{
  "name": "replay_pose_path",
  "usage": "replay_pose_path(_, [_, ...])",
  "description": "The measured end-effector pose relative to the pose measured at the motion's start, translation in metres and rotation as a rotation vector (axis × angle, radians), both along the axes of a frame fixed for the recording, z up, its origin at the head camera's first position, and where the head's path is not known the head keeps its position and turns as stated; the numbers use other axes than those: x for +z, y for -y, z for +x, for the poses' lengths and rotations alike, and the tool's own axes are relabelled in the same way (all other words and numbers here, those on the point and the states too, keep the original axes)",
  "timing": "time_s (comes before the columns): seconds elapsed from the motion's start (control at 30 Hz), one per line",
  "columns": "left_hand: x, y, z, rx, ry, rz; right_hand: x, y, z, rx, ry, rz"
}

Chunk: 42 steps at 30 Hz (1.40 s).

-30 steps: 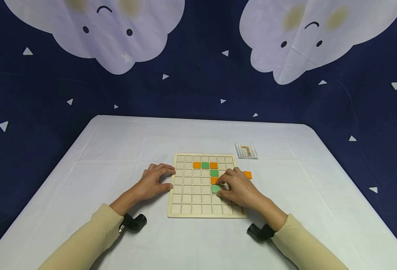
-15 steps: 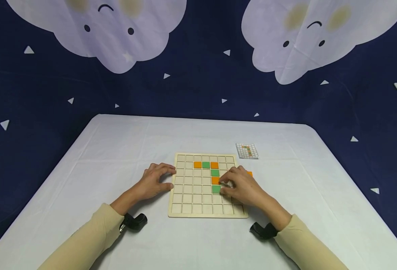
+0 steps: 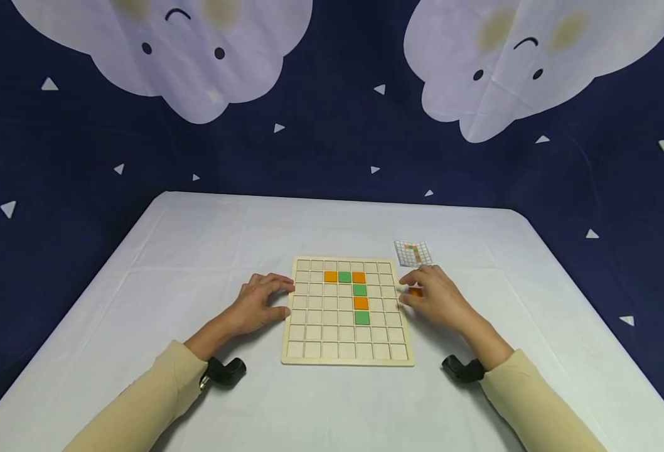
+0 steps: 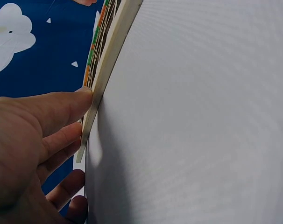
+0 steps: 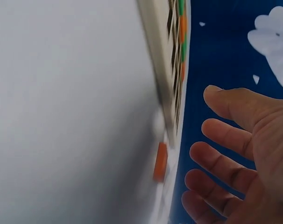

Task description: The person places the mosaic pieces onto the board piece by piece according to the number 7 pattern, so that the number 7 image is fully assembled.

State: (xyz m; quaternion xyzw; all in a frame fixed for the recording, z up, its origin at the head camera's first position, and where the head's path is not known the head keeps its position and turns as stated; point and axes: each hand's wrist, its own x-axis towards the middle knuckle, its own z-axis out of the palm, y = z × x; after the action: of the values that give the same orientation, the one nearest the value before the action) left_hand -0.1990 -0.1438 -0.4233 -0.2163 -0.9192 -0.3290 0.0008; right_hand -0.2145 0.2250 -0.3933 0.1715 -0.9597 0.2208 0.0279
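Note:
A pale wooden grid board (image 3: 322,333) lies on the table. Orange and green square tiles form a bent line in its cells, the lowest a green tile (image 3: 362,317). My left hand (image 3: 257,304) rests its thumb and fingertips against the board's left edge, fingers fairly straight. Just off the right edge, my right hand (image 3: 436,298) hovers above a loose orange tile (image 3: 416,292), which it partly hides. In the right wrist view that orange tile (image 5: 160,162) lies on the table, apart from the relaxed fingers, with nothing held.
A small printed card (image 3: 413,253) with a coloured grid pattern lies beyond the board's top right corner. White cloth covers the table (image 3: 196,232). A dark blue curtain (image 3: 332,144) with clouds hangs behind its far edge.
My right hand has moved right, from beside the lower tiles on the board to above the loose orange tile. The green tile stays in its cell; my left hand has kept its place.

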Motion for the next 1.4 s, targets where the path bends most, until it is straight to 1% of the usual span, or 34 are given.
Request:
replay_pose_path(0.23, [0.001,0.001,0.0,-0.001,-0.001,0.001,-0.006,-0.018,-0.009,-0.036,-0.006,0.028])
replay_pose_path(0.33, [0.001,0.0,0.0,0.003,0.015,0.007,-0.008,-0.025,-0.011,-0.053,0.015,0.04])
replay_pose_path(0.53, [0.0,-0.001,0.001,0.002,0.022,-0.002,-0.013,-0.035,-0.011,-0.07,0.056,0.058])
replay_pose_path(0.7, [0.0,-0.001,0.002,0.004,0.023,0.0,-0.015,-0.037,-0.011,-0.071,0.068,0.061])
replay_pose_path(0.9, [0.0,-0.001,0.002,-0.002,0.006,-0.007,-0.015,-0.037,-0.009,-0.076,0.08,0.064])
replay_pose_path(1.07, [0.0,-0.001,0.002,-0.002,0.017,-0.009,-0.016,-0.038,-0.009,-0.075,0.083,0.063])
replay_pose_path(1.4, [0.001,0.0,0.002,0.007,0.001,-0.002,-0.017,-0.038,-0.011,-0.053,0.051,0.046])
